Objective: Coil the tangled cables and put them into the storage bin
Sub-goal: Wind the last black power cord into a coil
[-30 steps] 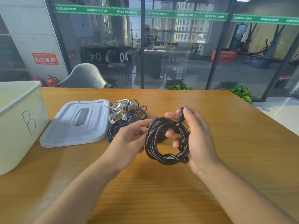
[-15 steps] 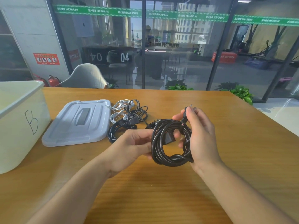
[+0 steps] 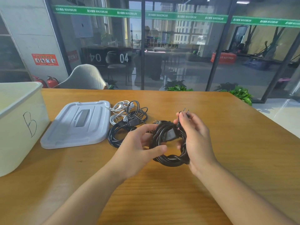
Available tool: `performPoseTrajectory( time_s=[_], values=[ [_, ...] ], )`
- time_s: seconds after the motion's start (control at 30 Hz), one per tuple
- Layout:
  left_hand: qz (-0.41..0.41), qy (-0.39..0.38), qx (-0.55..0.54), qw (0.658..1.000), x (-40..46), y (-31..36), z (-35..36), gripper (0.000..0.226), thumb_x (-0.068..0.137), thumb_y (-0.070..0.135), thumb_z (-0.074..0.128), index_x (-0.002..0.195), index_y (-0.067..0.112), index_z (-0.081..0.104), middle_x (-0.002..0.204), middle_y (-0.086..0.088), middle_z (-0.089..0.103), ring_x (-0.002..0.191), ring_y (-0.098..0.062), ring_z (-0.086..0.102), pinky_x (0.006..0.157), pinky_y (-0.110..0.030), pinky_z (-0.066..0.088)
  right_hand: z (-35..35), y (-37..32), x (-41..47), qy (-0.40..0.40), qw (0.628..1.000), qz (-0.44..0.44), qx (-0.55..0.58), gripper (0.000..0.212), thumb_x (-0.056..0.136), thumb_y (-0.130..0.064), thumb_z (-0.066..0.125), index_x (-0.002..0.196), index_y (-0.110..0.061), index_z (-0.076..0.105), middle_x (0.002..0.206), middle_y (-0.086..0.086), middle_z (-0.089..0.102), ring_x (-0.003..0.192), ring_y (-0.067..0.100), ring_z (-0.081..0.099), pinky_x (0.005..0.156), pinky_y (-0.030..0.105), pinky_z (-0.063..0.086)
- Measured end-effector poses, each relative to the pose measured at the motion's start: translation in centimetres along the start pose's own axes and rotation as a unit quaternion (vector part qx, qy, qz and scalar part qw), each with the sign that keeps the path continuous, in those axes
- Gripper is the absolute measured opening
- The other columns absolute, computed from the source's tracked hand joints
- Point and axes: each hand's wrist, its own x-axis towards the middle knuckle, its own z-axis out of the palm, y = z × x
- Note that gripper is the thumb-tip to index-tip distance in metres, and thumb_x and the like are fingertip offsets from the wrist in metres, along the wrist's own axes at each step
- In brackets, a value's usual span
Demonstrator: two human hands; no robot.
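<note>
A coiled black power cable (image 3: 170, 157) hangs just above the wooden table between both hands. My left hand (image 3: 138, 148) grips the coil's left side, thumb across its front. My right hand (image 3: 196, 140) holds the right side and pinches the plug end, whose metal prongs stick up past the fingertips. One black connector lies inside the loop. Behind the hands a tangle of black cables (image 3: 123, 127) and white cables (image 3: 119, 109) rests on the table. The white storage bin (image 3: 21, 120), marked with a "B", stands at the far left, open on top.
The bin's grey lid (image 3: 78, 124) lies flat between the bin and the cable pile. The wooden table (image 3: 227, 159) stretches to the right and front. A grey chair (image 3: 84, 77) stands beyond the far edge, before a glass wall.
The coil has turned slightly and my left thumb has come across its front. The connector now sits inside the loop. Both hands stay in nearly the same place.
</note>
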Motion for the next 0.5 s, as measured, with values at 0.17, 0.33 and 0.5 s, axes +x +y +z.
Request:
performPoseTrajectory(
  time_s=[0.17,0.33,0.5],
  values=[
    [0.005,0.010,-0.104,0.995,0.19,-0.04,-0.40,0.055,0.082,0.000,0.084,0.129,0.021,0.064,0.111,-0.008,0.079,0.102,-0.028,0.076,0.091,-0.035,0.060,0.53,0.31,-0.30,-0.051,0.998,0.037,0.014,0.038,0.088,-0.048,0.070,0.105,-0.014,0.072,0.093,0.000,0.067,0.070,0.016,0.060,0.041,0.027,0.041],
    [0.034,0.022,-0.094,0.995,0.15,-0.10,-0.11,0.059,0.080,0.019,0.088,0.134,0.022,0.063,0.109,-0.007,0.077,0.086,-0.033,0.078,0.080,-0.039,0.064,0.38,0.36,-0.29,-0.077,0.995,0.056,-0.009,0.029,0.094,-0.046,0.067,0.103,-0.020,0.076,0.087,0.005,0.064,0.061,0.021,0.054,0.041,0.027,0.040],
    [0.032,0.064,-0.050,0.996,0.22,-0.28,0.14,0.042,0.085,0.035,0.079,0.124,0.022,0.070,0.092,-0.006,0.080,0.072,-0.024,0.076,0.067,-0.030,0.061,0.71,0.36,-0.78,-0.141,0.988,0.061,-0.008,0.033,0.105,-0.045,0.052,0.114,-0.026,0.078,0.088,0.008,0.067,0.058,0.017,0.053,0.046,0.027,0.043]
  ],
)
